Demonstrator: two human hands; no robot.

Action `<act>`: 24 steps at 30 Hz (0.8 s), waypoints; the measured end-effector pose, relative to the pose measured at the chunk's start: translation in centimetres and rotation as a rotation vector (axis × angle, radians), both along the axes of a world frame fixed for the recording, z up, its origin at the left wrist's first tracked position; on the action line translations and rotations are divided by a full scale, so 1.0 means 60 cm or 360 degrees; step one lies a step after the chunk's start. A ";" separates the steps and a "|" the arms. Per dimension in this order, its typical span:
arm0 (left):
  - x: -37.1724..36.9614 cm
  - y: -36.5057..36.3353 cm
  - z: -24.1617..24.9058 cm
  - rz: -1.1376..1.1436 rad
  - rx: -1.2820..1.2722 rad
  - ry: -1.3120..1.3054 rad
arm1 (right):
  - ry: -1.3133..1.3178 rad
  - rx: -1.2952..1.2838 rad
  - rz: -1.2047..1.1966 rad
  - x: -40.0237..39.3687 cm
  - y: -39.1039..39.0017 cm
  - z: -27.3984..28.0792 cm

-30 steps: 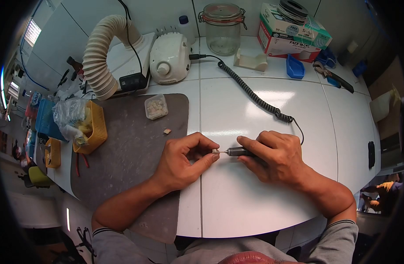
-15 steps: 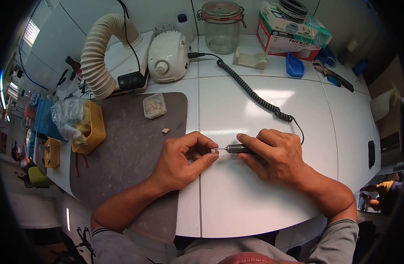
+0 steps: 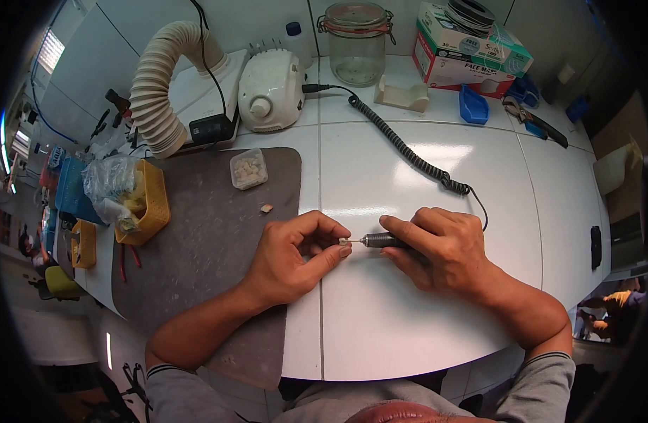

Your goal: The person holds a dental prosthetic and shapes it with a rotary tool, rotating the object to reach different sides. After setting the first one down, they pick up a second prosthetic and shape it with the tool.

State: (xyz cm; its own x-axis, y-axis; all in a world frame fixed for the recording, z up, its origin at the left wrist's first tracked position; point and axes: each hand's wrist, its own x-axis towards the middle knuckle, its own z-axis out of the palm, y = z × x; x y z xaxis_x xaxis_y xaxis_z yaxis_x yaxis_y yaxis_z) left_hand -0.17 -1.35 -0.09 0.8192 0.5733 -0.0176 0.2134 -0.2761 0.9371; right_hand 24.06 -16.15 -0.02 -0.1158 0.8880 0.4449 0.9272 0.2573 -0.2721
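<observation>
Between the thumb and forefinger of my left hand (image 3: pixel 289 257) is a small whitish piece (image 3: pixel 344 242), partly covered by the fingertips; its exact kind is too small to make out. My right hand (image 3: pixel 444 250) grips a black rotary handpiece (image 3: pixel 382 240), held level and pointing left. Its thin bit reaches the small piece at my left fingertips. A coiled black cord (image 3: pixel 416 158) links the handpiece to the white control box (image 3: pixel 271 92) at the back. On the grey mat a clear tub (image 3: pixel 248 169) holds several pale pieces, and a small tan piece (image 3: pixel 266 209) lies nearby.
A ribbed hose (image 3: pixel 155 84) arches at the back left, above a yellow basket (image 3: pixel 162 204) with plastic bags. Along the back stand a glass jar (image 3: pixel 356 53), a tape dispenser (image 3: pixel 401 95), face mask boxes (image 3: pixel 465 60), a blue tray (image 3: pixel 473 104) and pliers (image 3: pixel 539 123).
The small piece has turned slightly between my left fingers, and the bit looks paler gold instead of violet. Both hands stay almost in place.
</observation>
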 end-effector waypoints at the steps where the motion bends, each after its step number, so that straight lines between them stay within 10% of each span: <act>1: 0.000 0.000 -0.003 0.0002 -0.0004 -0.0012 | 0.0004 0.0005 -0.0006 0.000 0.001 -0.001; 24: 0.000 -0.002 -0.002 0.0021 0.0037 0.0010 | 0.0018 0.0003 0.0004 0.001 0.000 -0.002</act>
State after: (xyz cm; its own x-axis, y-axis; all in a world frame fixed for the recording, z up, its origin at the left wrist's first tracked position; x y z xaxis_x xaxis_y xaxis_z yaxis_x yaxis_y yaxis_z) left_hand -0.17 -1.48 -0.20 0.8114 0.5844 -0.0091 0.2230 -0.2952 0.9291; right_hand 24.14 -16.12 -0.12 -0.1130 0.8869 0.4478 0.9235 0.2600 -0.2819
